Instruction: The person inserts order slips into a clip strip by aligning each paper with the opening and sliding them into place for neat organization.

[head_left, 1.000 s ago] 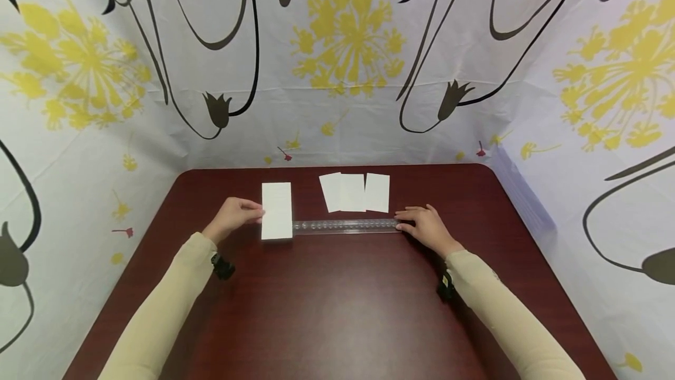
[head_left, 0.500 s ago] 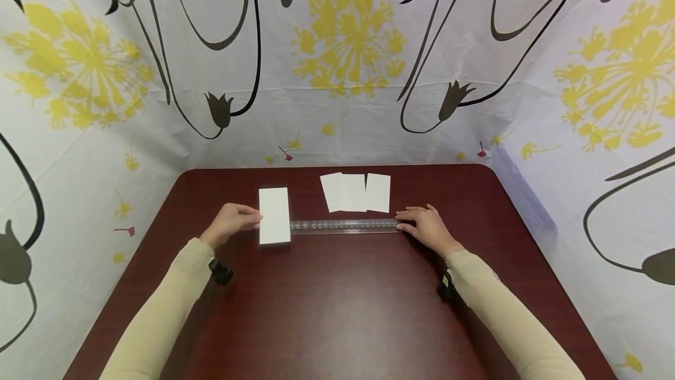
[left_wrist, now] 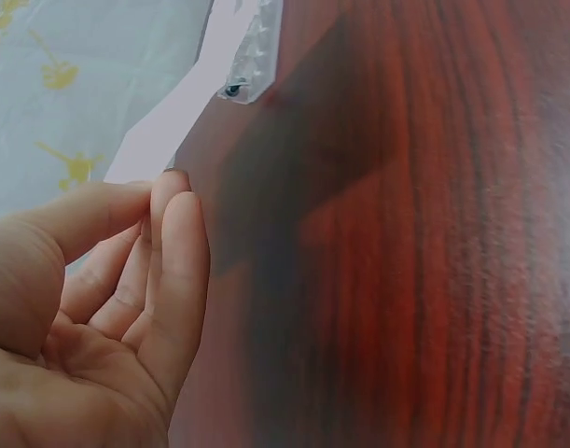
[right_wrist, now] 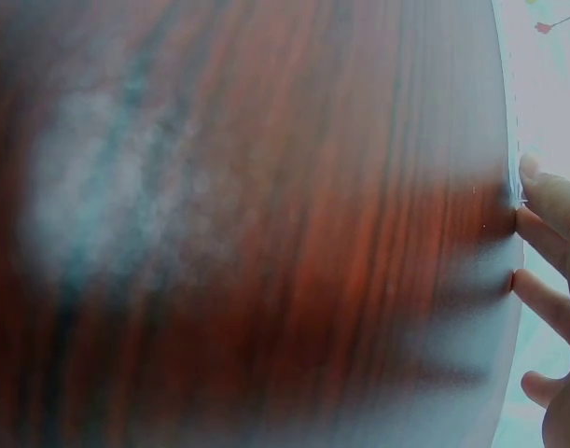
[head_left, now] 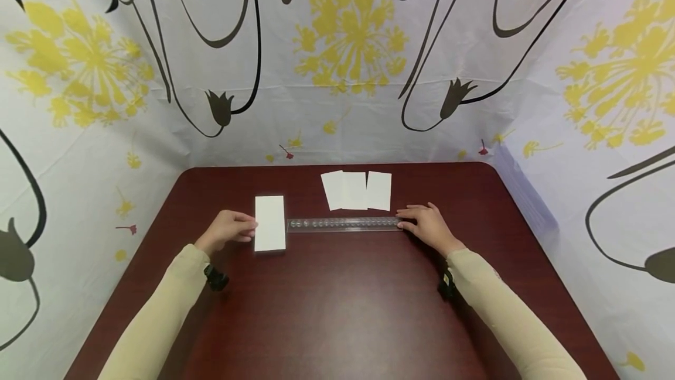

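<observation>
My left hand [head_left: 227, 230] pinches a blank white card [head_left: 270, 223] by its left edge, between thumb and fingertips. In the left wrist view the card [left_wrist: 168, 135] is lifted off the table, casting a dark shadow. Just right of the card, a clear plastic ruler [head_left: 343, 225] with a row of round shapes lies across the table. At its right end my right hand [head_left: 426, 226] holds it between thumb and index finger, the other fingers spread. The right wrist view shows the right hand [right_wrist: 560, 261] at the frame's edge, with little of the ruler.
Three white cards [head_left: 355, 191] lie side by side behind the ruler, their edges meeting or overlapping. The dark red wooden table [head_left: 337, 304] has rounded far corners. A white cloth [head_left: 337, 128] with yellow and grey flowers hangs behind and at both sides.
The left hand has moved left and toward me with the white card, so the ruler's left end now shows beside it. The right hand and the ruler stay in place.
</observation>
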The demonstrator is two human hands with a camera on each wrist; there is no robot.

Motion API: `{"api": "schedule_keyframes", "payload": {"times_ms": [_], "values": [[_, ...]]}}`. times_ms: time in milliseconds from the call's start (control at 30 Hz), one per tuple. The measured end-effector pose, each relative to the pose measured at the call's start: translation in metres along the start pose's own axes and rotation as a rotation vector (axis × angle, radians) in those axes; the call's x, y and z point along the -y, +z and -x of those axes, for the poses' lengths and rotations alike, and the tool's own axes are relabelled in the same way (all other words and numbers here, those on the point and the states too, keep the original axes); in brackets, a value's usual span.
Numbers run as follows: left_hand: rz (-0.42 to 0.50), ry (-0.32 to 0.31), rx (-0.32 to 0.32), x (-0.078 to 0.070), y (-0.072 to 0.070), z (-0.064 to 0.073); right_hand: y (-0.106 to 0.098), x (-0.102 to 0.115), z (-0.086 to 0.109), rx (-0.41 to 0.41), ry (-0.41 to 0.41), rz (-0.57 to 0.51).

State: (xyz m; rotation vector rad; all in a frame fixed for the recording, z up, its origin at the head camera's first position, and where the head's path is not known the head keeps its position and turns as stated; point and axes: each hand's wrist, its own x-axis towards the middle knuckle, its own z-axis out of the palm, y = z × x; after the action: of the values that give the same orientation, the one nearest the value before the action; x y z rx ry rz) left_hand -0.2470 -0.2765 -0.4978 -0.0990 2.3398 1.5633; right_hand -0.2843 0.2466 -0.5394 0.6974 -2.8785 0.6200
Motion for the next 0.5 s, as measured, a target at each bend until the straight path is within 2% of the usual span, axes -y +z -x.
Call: {"api": "schedule_keyframes", "payload": {"times_ms": [300, 500], "values": [[-0.038, -0.026, 0.004, 0.0081, 0.0043, 0.0069, 0.0026, -0.0024, 0.0009, 0.000, -0.002, -0.011], [-0.049, -0.028, 0.007, 0.0107, 0.0050, 0.0059, 0.0024, -0.0025, -0.0007, 0.000, 0.006, -0.021]]}}
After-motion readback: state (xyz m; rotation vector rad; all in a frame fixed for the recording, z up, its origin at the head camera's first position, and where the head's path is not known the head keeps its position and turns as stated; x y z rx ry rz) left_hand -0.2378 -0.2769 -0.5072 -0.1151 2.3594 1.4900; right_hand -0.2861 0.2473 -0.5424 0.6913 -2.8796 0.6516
